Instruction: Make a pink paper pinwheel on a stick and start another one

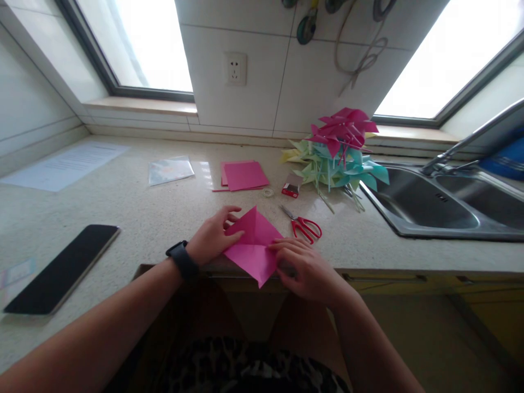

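Note:
A pink square of paper (254, 245) lies at the counter's front edge, turned like a diamond, its lower corner hanging past the edge. My left hand (213, 237), with a black watch on the wrist, presses flat on the sheet's left corner. My right hand (305, 267) pinches the sheet's right corner with its fingertips. Red-handled scissors (305, 225) lie just right of the paper, close to my right hand.
A stack of pink sheets (243, 175), a clear plastic bag (170, 170), a tape ring (268, 192) and a small red box (291, 187) sit farther back. Paper pinwheels (339, 150) pile beside the steel sink (413, 202). A black phone (63, 267) lies left.

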The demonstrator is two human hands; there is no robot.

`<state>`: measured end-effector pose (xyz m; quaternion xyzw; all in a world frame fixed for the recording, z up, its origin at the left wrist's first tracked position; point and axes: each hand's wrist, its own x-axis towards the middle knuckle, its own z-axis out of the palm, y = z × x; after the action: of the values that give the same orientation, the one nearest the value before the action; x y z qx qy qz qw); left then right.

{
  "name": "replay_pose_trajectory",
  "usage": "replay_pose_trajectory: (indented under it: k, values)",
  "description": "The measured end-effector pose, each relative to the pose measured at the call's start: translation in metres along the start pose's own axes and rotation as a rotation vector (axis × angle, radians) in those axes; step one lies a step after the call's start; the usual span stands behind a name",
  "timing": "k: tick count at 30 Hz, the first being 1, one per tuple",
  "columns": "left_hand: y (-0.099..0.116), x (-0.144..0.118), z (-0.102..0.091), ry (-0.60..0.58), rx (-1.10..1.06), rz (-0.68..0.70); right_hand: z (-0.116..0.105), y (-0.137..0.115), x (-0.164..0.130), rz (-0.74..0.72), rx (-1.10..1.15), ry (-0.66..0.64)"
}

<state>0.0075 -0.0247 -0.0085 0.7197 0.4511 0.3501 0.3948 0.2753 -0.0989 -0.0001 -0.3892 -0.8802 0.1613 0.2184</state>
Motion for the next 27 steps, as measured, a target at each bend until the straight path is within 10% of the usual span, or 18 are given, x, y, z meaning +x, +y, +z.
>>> replay_pose_trajectory:
  k: [4,8,18,27]
  values:
    - [0.008,-0.003,-0.004,0.032,0.285,0.190,0.007,-0.001,0.001,0.028,-0.056,0.022]
    - [0.016,-0.009,-0.001,-0.182,0.465,0.363,0.011,0.000,0.001,0.075,-0.109,0.044]
    - [0.000,-0.007,-0.005,-0.317,0.648,0.472,0.019,0.004,-0.005,0.014,-0.201,0.084]
    - [-0.010,-0.007,-0.010,-0.166,0.756,0.463,0.019,0.002,-0.005,0.017,-0.224,0.064]
